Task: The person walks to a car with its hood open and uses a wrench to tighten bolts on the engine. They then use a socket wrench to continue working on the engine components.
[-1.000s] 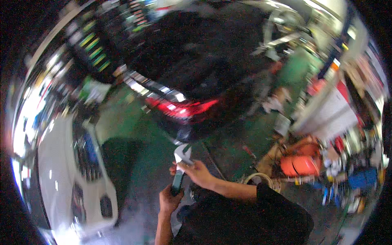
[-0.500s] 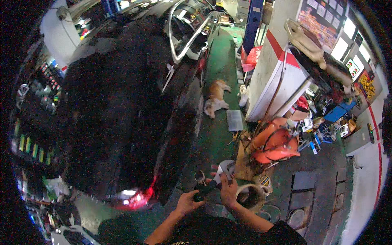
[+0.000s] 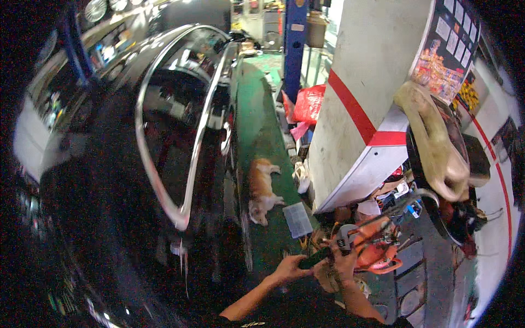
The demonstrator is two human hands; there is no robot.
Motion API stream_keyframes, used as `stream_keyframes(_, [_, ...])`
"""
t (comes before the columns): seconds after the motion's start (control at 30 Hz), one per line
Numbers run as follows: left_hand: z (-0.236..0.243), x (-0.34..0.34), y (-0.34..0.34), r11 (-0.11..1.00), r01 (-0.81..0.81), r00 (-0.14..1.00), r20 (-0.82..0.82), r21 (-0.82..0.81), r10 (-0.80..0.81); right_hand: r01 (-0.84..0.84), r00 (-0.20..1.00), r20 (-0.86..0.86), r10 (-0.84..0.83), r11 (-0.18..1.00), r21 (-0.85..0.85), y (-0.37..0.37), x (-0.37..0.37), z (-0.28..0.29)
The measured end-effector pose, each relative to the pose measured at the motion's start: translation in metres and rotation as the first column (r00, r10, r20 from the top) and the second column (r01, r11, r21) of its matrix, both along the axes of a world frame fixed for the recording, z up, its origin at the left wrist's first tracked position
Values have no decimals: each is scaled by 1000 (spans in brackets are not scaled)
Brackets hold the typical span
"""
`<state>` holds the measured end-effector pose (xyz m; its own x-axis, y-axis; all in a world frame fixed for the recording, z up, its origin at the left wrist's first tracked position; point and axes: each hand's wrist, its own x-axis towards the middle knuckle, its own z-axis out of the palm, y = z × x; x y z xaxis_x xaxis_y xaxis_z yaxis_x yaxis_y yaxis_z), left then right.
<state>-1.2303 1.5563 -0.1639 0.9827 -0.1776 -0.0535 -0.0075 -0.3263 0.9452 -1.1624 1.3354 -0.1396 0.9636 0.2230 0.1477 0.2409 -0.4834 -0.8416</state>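
Note:
Low in front of me, both hands are on what looks like an adjustable wrench (image 3: 344, 236), its grey metal head up and to the right. Its dark handle (image 3: 316, 257) slants down toward my left hand (image 3: 291, 268), whose thumb and fingers close around that end. My right hand (image 3: 344, 264) grips the tool just below the head, fingers wrapped around it. Behind the hands sits an orange-red piece of equipment (image 3: 377, 240) with hoses or handles. A tan round container (image 3: 326, 276) shows partly beneath the tool.
A shiny black car (image 3: 109, 218) fills the left. A white and orange dog (image 3: 262, 191) lies on the green floor, near a clear plastic box (image 3: 297, 220). To the right stand a white pillar (image 3: 358, 71) with red stripes and a beige padded piece (image 3: 435, 145). A blue post (image 3: 295, 49) rises behind.
My view has swung right and toward the car's windows. Both hands, still on the wrench, now appear farther right, in front of the orange-red equipment; the wrench head shows more clearly.

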Motion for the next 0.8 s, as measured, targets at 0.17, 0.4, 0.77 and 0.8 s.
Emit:
stream_keyframes(0.17, [-17, 200, 74, 988, 139, 989, -57, 66, -136, 130, 992, -21, -128, 970, 206, 72, 166, -2])
stream_keyframes(0.4, [18, 415, 176, 983, 81, 980, -166, -167, -109, 404, 893, -388, -229, 788, 465, 186, 380, 77])
stream_keyframes(0.77, [-32, 868, 333, 973, 83, 993, 95, -214, -64, 106, 994, -23, -108, 866, 489, 414, 798, 93])
stream_keyframes(0.8, [-32, 919, 360, 951, 99, 992, 98, -294, -73, 139, 988, -124, -93, 885, 443, 443, 848, 97])
